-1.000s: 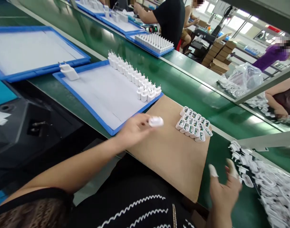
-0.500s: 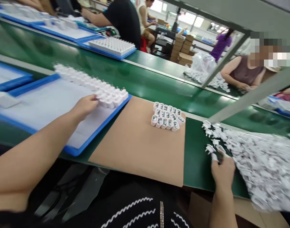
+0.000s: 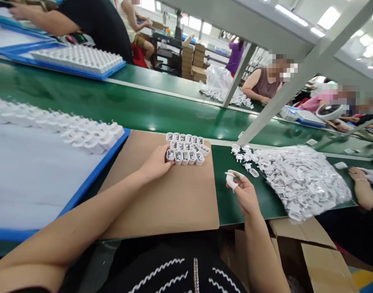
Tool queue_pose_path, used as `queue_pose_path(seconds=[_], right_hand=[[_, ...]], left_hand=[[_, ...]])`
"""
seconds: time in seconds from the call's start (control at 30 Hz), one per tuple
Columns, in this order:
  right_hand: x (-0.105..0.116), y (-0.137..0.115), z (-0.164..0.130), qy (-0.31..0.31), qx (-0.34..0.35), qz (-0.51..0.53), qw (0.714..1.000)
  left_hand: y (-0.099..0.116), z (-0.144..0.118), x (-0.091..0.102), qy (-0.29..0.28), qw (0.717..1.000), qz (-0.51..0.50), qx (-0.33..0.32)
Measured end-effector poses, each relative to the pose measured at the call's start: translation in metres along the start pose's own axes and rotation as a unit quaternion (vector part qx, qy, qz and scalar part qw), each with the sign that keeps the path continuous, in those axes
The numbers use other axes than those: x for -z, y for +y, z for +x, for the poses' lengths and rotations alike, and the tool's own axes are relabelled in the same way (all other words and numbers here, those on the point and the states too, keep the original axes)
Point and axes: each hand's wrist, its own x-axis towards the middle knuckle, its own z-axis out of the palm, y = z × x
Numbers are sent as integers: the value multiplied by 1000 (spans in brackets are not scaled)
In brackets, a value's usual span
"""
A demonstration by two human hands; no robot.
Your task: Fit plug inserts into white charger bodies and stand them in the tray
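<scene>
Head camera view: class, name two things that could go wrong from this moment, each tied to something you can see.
The left hand touches the edge of the tight cluster of charger shells; a nudge might scatter them. The right hand pinches one small plug piece by its fingertips over the green belt; it could slip and drop.

Long green conveyor belt (image 3: pixel 162 108), grey metal frame post (image 3: pixel 284 95), stacked cardboard boxes (image 3: pixel 194 61), bright ceiling light panels (image 3: pixel 327 18)

Green bench (image 3: pixel 162 112): cardboard sheet (image 3: pixel 171 195), tray (image 3: pixel 30 179)
</scene>
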Motion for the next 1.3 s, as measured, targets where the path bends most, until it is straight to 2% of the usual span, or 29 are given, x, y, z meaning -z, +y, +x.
queue_pose_path(seconds=[0.07,0.13,0.2,0.3,0.4,0.47,0.6,0.7,0.77,0.87,0.9,0.97,1.03,1.1,1.2,1.3], right_hand=[[-14,-7,-9,-31,-36,48,998],[-29,-10,-13,-42,-43,61,996],[-43,-14,-14,-64,-39,54,996],[-65,-21,-13,-142,-35,39,988],[-83,-30,-12,-228,-34,18,973],[-92,-35,-11,-259,-29,3,965],[-106,-39,-9,-245,-4,-30,969],[-111,-38,-8,-233,13,-65,970],[-112,-36,-7,-241,0,-80,967],[-112,-36,-4,-261,-8,-95,961],[-112,-38,-3,-257,17,-120,959],[-115,-41,0,-226,116,-208,945],[-120,-46,3,-184,235,-283,912],[-127,-48,5,-178,313,-309,880],[-137,-45,8,-209,361,-324,849],[-143,-38,11,-218,378,-351,828]], left_hand=[[1,-3,2,6,999,-8,32],[6,-13,7,13,998,2,61],[12,-29,10,17,995,21,92],[17,-60,12,10,992,23,121],[13,-83,12,10,997,-12,75],[8,-90,10,3,998,-55,31],[3,-92,3,-21,989,-147,9],[5,-91,-1,12,990,-140,-6],[7,-91,0,29,991,-132,-9],[9,-90,2,9,992,-125,-18],[9,-90,2,-2,992,-123,-26],[9,-90,3,-17,992,-121,-37],[9,-92,2,-19,993,-115,-34],[8,-93,1,-22,994,-107,-27],[7,-92,0,-33,994,-102,-26],[7,-91,1,-38,994,-100,-21]])
